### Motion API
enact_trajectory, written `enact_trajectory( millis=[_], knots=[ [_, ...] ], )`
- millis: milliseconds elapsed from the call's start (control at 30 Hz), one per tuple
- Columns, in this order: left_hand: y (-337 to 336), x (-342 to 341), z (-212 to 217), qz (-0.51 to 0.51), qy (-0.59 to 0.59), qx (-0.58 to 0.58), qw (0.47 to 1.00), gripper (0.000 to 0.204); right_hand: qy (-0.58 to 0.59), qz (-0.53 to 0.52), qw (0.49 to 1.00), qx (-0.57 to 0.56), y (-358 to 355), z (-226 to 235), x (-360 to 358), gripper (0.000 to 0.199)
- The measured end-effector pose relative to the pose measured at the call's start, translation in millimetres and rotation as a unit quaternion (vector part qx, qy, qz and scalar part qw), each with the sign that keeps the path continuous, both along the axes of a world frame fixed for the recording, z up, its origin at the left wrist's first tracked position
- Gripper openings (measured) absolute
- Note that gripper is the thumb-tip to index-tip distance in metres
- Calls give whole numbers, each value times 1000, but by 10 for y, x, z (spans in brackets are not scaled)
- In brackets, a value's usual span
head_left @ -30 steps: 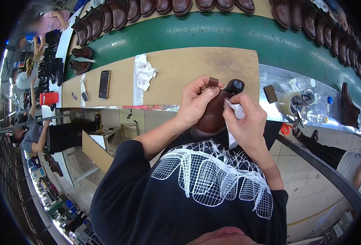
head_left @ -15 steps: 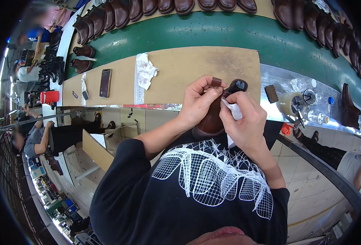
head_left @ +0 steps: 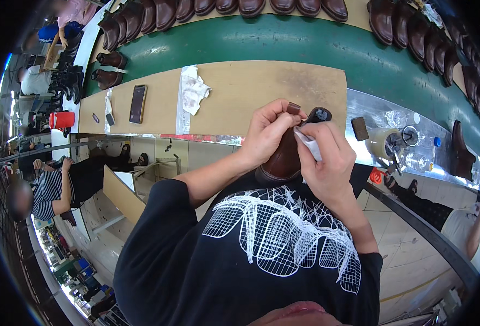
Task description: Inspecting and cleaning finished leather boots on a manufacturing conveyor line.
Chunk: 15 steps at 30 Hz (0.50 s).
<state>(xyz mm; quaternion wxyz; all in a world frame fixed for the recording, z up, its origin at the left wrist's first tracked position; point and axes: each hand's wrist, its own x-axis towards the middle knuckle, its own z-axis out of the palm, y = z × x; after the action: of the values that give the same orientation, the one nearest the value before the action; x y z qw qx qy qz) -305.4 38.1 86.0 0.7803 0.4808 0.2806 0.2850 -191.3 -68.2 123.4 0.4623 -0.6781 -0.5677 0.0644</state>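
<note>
A brown leather boot is held in front of my chest, its dark end with a pale printed mark pointing toward the bench. My left hand is closed on the boot, pinching a brown leather tab at its upper part. In my right hand is a folded white cloth, pinched between thumb and fingers and pressed against the boot beside the left fingertips. My fingers hide the exact spot where the cloth touches.
Cardboard covers the bench, bearing a stained white rag, a phone and a brush. Right are a dark sponge block, clear bottles and a boot. Brown boots line the far side. Other people stand left and right.
The hands and boot stay nearly in place, with the cloth still against the boot. The white cloth tail below my right hand no longer shows. The view has shifted slightly.
</note>
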Motion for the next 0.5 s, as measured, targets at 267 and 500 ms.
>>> enact_trajectory(
  millis=[267, 500],
  knots=[
    [30, 68, 24, 2, -11, -72, 997, 12, -30, 6, 1000, -4, 24, 24, 57, 22],
    [47, -42, -36, 34, 48, 47, 997, 18, 50, 7, 998, -31, -150, 133, 186, 12]
  ],
)
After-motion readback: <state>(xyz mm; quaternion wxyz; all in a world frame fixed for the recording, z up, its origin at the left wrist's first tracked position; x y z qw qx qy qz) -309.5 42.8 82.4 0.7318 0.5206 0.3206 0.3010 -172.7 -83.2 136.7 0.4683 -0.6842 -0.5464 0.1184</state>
